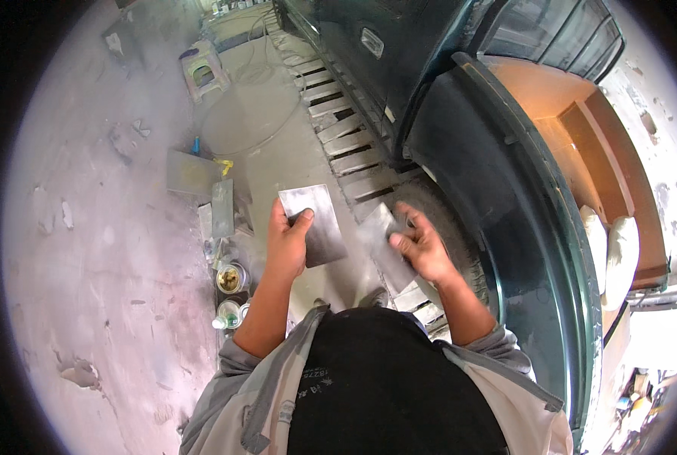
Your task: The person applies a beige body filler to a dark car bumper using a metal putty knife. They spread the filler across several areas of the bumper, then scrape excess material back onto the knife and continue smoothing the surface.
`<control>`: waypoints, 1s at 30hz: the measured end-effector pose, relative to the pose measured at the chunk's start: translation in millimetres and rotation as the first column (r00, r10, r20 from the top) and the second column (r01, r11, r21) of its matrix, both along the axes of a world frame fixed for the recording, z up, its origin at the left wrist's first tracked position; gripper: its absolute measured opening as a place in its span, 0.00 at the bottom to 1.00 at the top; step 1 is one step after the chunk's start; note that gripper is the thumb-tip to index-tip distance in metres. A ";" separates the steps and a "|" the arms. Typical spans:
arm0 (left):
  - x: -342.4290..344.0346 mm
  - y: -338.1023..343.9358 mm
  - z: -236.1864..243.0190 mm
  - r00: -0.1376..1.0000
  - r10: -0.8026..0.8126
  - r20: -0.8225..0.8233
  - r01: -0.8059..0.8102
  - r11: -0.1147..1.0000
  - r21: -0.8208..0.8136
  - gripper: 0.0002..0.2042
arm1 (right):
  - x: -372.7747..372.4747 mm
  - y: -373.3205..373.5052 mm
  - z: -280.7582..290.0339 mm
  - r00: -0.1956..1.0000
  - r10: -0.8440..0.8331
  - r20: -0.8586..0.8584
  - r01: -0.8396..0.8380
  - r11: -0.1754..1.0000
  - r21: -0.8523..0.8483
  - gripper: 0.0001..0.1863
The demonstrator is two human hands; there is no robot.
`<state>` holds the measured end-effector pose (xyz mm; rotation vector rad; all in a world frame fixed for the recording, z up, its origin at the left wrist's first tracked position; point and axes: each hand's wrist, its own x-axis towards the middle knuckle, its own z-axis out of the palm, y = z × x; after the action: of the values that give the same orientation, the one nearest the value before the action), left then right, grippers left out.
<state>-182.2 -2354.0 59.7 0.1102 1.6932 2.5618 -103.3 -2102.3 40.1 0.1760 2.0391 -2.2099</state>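
Observation:
My left hand (pixel 287 246) holds a flat grey rectangular plate (pixel 325 235) by its left side, thumb on top and the fingers mostly hidden beneath. The plate is pale at its upper edge and smudged darker below. To the right, my right hand (pixel 429 254) is closed on a second grey rectangular plate (pixel 378 233), tilted and partly blurred by motion. Its thumb presses on the upper face. A small gap separates the two plates, and both are held in front of my body above the floor.
A dark green vehicle body (pixel 482 152) with an orange-brown load bed (pixel 581 129) stands close on my right, beside a slatted floor strip (pixel 353 159). Along the left wall are leaning boards (pixel 222 208), an open tub (pixel 232 278) and a plastic stool (pixel 204 72).

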 end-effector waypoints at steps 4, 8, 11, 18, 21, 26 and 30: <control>4.5 -6.0 -12.6 0.987 -0.039 -0.154 -0.025 0.919 -0.392 0.20 | -4.7 -24.3 -0.1 0.984 0.052 -0.172 0.046 0.853 0.520 0.40; 7.5 -8.0 -19.4 0.974 -0.138 -0.180 0.063 0.926 -0.373 0.14 | -56.1 -16.0 41.6 0.942 -0.225 -0.248 0.311 0.864 0.397 0.38; -0.6 -18.2 -24.2 0.993 -0.111 -0.041 0.098 0.967 -0.236 0.18 | -49.5 -6.2 48.4 0.977 -0.161 -0.142 0.201 0.921 0.335 0.37; -18.5 -45.3 -35.4 0.938 -0.198 0.284 0.250 0.955 -0.159 0.14 | -20.6 -10.9 30.6 0.997 -0.067 -0.042 0.077 0.939 0.336 0.38; -25.3 -36.2 -34.1 0.911 -0.290 0.292 0.392 0.830 -0.398 0.16 | -20.2 -8.7 29.1 1.000 -0.004 -0.029 0.016 0.892 0.452 0.38; -24.5 -1.2 -29.4 0.920 -0.391 -0.033 0.314 0.786 -0.533 0.11 | -16.9 -12.2 28.0 0.986 0.122 -0.116 -0.023 0.780 0.625 0.39; -26.0 12.2 -20.9 0.857 -0.514 0.016 0.362 0.581 -0.729 0.15 | -8.0 -16.0 34.4 0.970 0.208 -0.127 -0.058 0.703 0.709 0.35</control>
<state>-208.2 -2341.8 38.8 0.6654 2.2462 1.4343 -111.3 -2118.4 74.5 -0.1345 2.8089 -1.2915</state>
